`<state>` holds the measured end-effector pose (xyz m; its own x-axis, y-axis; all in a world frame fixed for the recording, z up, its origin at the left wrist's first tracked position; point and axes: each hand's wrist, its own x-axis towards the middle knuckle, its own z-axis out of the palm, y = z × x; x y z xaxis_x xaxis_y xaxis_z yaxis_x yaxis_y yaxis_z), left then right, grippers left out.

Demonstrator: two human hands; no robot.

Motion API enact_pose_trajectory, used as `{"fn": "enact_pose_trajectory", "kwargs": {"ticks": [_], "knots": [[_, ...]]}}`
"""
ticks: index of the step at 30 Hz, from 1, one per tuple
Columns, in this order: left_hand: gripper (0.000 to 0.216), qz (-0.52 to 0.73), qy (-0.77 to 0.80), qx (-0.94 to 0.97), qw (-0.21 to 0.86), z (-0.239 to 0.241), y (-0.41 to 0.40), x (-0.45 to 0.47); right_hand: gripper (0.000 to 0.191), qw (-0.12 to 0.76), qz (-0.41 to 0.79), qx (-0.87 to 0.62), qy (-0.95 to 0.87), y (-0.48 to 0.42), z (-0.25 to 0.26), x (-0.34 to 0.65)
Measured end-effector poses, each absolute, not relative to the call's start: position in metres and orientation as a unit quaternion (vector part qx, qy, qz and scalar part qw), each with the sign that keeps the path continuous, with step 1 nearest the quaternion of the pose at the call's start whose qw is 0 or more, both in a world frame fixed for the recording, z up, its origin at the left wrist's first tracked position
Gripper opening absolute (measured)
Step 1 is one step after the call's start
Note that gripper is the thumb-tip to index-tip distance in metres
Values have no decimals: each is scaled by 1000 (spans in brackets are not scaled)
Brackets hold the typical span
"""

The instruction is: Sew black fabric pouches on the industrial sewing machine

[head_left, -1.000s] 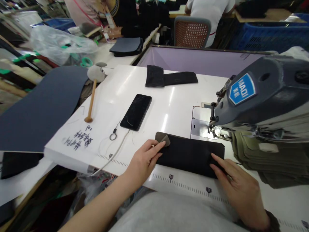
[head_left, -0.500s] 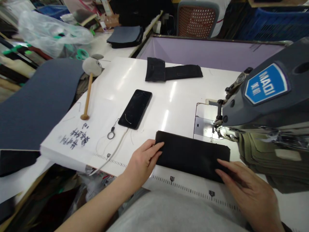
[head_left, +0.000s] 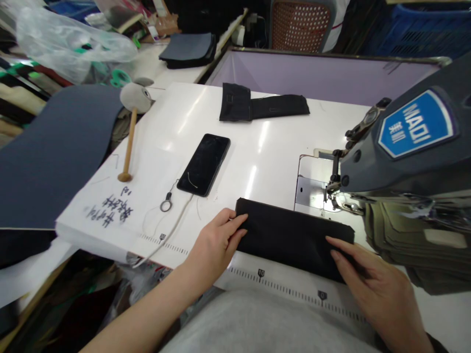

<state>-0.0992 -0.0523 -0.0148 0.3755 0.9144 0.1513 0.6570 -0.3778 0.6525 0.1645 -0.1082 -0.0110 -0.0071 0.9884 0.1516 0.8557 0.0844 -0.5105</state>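
A long black fabric piece [head_left: 287, 238] lies nearly level in front of me, just above the ruler marks on the white table [head_left: 235, 162]. My left hand [head_left: 217, 240] pinches its left end between thumb and fingers. At the right end, my right hand [head_left: 375, 279] grips the fabric the same way, its other fingers partly hidden behind and below. Just beyond the fabric's right half is the sewing machine [head_left: 408, 142], its needle area [head_left: 329, 196] lit. Beside my right hand sits a stack of olive fabric pieces [head_left: 393, 245].
A black phone [head_left: 204, 164] with a ring strap and white cable lies left of centre. Farther back is a sewn black piece [head_left: 265, 104]. A wooden-handled mallet [head_left: 128, 142] rests on the left, near a large grey sheet [head_left: 55, 142]. A purple panel [head_left: 312, 76] borders the table's back.
The view has shifted slightly. Both hands still hold the black fabric at its ends, and the right fingertips have moved a little along its face.
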Motion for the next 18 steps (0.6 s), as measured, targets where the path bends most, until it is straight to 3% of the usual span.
{"fn": "enact_pose_trajectory", "kwargs": {"ticks": [18], "knots": [[25,231,529,767,280,-14,-50,-96,31,197,94,-678,-702,-107,-13,166]]}}
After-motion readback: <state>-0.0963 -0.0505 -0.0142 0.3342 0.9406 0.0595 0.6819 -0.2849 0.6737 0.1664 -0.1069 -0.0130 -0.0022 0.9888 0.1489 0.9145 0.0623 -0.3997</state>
